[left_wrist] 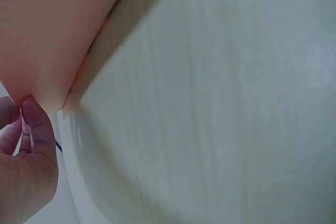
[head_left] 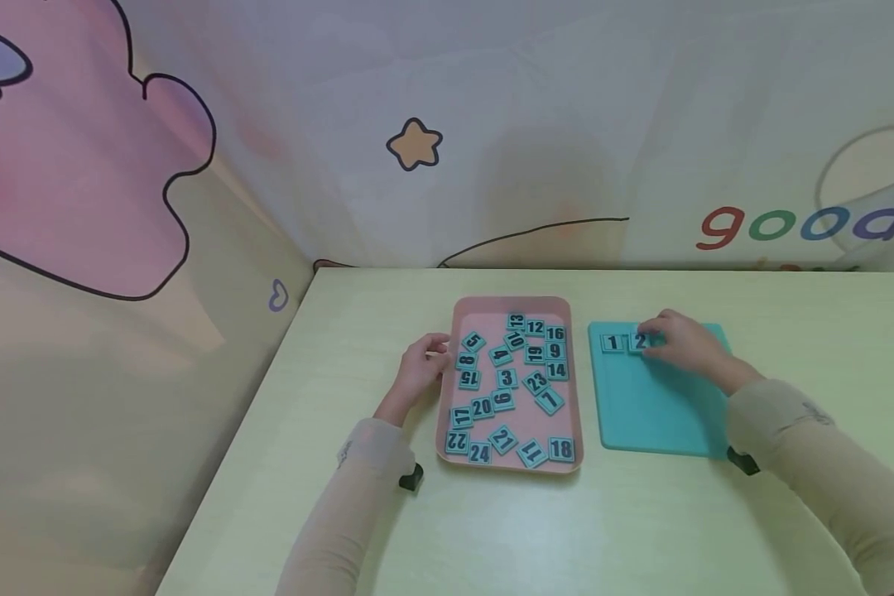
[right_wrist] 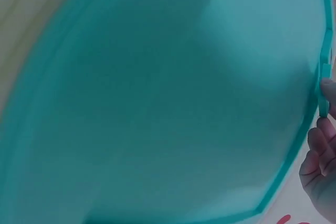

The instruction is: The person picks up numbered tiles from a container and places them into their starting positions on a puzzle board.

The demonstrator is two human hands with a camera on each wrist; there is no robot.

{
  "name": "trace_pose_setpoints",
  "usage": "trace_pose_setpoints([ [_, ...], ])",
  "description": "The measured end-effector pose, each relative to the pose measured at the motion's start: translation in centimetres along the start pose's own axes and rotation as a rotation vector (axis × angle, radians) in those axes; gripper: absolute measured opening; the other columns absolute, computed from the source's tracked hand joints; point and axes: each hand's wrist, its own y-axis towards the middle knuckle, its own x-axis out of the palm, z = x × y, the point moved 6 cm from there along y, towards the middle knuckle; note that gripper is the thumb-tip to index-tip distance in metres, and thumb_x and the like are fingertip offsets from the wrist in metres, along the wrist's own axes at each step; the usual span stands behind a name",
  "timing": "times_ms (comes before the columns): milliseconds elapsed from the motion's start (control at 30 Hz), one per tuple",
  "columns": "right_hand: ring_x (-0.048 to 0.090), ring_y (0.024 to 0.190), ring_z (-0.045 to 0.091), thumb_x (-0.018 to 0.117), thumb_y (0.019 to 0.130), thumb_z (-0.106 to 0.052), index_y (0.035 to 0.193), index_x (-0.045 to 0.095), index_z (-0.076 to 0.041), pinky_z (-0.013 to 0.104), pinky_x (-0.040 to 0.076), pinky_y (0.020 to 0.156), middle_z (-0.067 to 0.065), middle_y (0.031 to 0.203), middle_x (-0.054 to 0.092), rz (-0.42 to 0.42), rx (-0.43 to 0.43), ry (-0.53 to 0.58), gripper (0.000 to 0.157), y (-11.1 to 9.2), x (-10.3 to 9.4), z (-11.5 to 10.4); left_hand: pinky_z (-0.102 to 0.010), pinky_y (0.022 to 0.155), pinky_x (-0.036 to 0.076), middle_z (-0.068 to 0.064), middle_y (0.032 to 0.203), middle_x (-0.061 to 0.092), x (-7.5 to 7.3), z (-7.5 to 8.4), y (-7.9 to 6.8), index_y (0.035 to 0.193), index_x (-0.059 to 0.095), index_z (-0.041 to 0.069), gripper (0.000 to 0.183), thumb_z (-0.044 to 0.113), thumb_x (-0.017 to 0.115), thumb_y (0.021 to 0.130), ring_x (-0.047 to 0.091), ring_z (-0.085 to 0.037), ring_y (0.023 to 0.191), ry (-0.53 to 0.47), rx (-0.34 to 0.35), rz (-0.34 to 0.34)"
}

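My right hand (head_left: 685, 341) pinches a teal number tile marked 2 (head_left: 638, 341) between thumb and fingertips. It sits at the upper left of a teal tray (head_left: 659, 414), right beside the tile marked 1 (head_left: 613, 343). Edge-on in the right wrist view, the held tile (right_wrist: 324, 95) overlaps the tray's raised rim. Beside the pink tray (head_left: 527, 426), my left hand (head_left: 420, 364) grips the left rim with thumb and forefinger, as the left wrist view shows at close range. Scattered over the pink tray are several number tiles, some turned sideways or upside down, among them 3 (head_left: 507, 378) and 18 (head_left: 561, 449).
Both trays lie on a pale wood-grain table (head_left: 492, 530), with a narrow gap between them. Behind it stands a wall covering (head_left: 328, 124) printed with a star and the word "good". Both sleeves (head_left: 812, 463) reach in from the front.
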Motion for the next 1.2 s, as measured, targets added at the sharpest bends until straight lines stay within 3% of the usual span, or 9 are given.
trace_pose_setpoints([
  [367,0.049,0.089,0.032,0.059,0.082,-0.016,0.114,0.055,0.001,0.050,0.042,0.079,0.023,0.104,0.051,-0.002,0.038,0.031,0.037,0.2,0.9,0.1,-0.027,0.069,0.050,-0.007,0.106,0.051,-0.1,0.4,-0.3,0.120,0.050,0.011,0.033,0.012,0.049,0.087,0.054,-0.017,0.079,-0.006,0.037,-0.002],
  [900,0.048,0.087,0.030,0.059,0.082,-0.025,0.118,0.054,-0.002,0.046,0.043,0.074,0.020,0.101,0.051,0.009,0.051,0.055,0.043,0.1,1.3,0.2,-0.026,0.073,0.050,-0.006,0.107,0.050,0.0,0.3,-0.3,0.121,0.050,0.013,0.033,0.015,0.049,0.088,0.052,-0.017,0.081,-0.003,0.024,-0.006],
  [1200,0.048,0.094,0.034,0.058,0.083,-0.025,0.119,0.052,-0.003,0.050,0.042,0.077,0.022,0.107,0.048,0.039,0.041,0.074,0.043,0.2,0.8,-0.5,-0.026,0.073,0.049,-0.005,0.107,0.050,0.0,0.3,-0.3,0.121,0.050,0.014,0.033,0.015,0.049,0.087,0.052,-0.018,0.082,0.003,0.028,-0.002],
])
